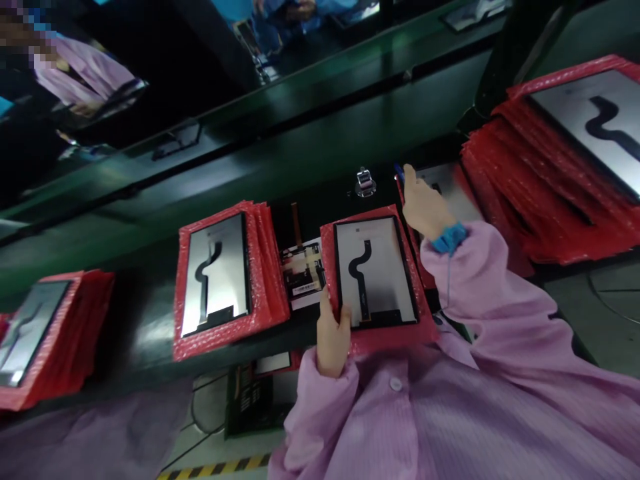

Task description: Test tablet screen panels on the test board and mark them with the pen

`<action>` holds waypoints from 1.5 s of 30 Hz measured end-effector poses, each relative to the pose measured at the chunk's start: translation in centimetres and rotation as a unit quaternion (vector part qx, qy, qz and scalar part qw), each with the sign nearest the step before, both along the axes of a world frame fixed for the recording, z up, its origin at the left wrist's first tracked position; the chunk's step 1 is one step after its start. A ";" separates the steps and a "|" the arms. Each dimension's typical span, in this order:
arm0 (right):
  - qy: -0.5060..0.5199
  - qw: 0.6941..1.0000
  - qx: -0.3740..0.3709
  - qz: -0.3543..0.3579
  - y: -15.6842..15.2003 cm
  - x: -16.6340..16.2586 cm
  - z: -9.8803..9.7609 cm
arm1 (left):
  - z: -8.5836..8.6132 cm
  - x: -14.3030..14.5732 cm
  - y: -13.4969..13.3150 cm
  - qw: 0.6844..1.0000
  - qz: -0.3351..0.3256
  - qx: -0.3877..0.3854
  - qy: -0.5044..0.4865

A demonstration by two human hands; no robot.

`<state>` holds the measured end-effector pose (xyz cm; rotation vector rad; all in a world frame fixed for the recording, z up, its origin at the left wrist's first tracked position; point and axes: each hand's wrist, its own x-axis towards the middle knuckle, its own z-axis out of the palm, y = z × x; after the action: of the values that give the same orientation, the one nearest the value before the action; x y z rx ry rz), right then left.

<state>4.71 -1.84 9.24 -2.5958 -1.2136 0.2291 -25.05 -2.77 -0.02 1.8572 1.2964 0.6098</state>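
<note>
My left hand (333, 337) grips the lower left edge of a red bubble-wrap sheet (425, 320). On that sheet lies a display panel (385, 267) with a silver back and a curved black flex cable. My right hand (425, 205), with a blue wrist strap (449, 238), is beyond the panel's upper right corner. A thin blue pen-like thing (399, 172) shows at its fingertips; the fingers are closed around it and partly hidden. Beneath my right hand is another panel (453, 190) on red wrap.
Left stands a red-wrapped panel stack (265, 267), with another (95, 333) farther left. A tall stack (530, 193) rises at right. A labelled circuit part (303, 270) and a shiny metal piece (366, 183) lie on the bench. Across it, a person's pink sleeve (85, 70) shows.
</note>
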 end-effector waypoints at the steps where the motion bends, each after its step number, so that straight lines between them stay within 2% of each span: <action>1: 0.000 1.000 -0.006 0.001 1.2 0.1 -0.3 | 0.1 -0.1 -0.3 0.999 -0.017 0.029 0.031; 5: -0.016 1.000 -0.014 -0.017 3.7 0.6 -2.2 | 0.1 -0.1 -1.1 0.987 -0.087 0.108 0.082; 9: -0.059 0.998 0.011 -0.028 3.8 1.2 -4.0 | 0.2 0.1 -0.8 0.982 -0.095 0.135 0.095; 14: -0.080 0.996 0.023 -0.020 3.0 0.7 -3.7 | 2.0 0.3 1.2 0.974 -0.090 0.170 0.120; 16: -0.090 0.995 0.044 0.008 2.1 -0.3 -3.2 | 3.1 0.7 2.8 0.970 -0.103 0.187 0.118; 19: -0.070 0.986 0.089 0.122 -0.3 -2.9 -3.2 | 4.3 1.8 6.2 0.957 -0.112 0.243 0.111; 21: -0.031 0.972 0.101 0.211 -2.2 -4.8 -4.0 | 4.5 3.1 9.1 0.950 -0.083 0.277 0.120; 23: -0.012 0.960 0.097 0.263 -3.7 -6.5 -5.0 | 4.2 4.6 12.0 0.948 -0.045 0.278 0.151; 27: -0.022 0.950 0.080 0.302 -5.1 -8.4 -6.5 | 3.0 7.0 16.3 0.955 -0.006 0.217 0.202; 31: -0.011 0.948 0.074 0.308 -5.0 -8.7 -6.6 | 2.2 7.2 17.8 0.957 0.017 0.225 0.182; 34: -0.003 0.948 0.071 0.310 -4.9 -8.8 -6.3 | 1.8 6.6 18.1 0.964 0.027 0.225 0.137; 38: 0.035 0.949 0.076 0.303 -4.9 -9.1 -5.8 | 1.1 6.2 18.9 0.986 0.046 0.159 -0.031; 41: 0.130 0.940 0.106 0.298 -4.8 -9.1 -5.3 | 0.8 6.1 19.6 0.982 0.041 0.106 -0.153; 43: 0.239 0.917 0.138 0.288 -4.9 -9.1 -5.2 | 0.9 6.1 19.8 0.970 0.015 0.099 -0.222; 45: 0.376 0.871 0.174 0.263 -4.8 -9.0 -5.1 | 1.2 6.0 19.8 0.955 -0.023 0.120 -0.268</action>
<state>-4.28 -6.62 4.17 -1.5555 -1.4205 0.9265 -19.04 17.02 1.15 1.7288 0.8440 1.1944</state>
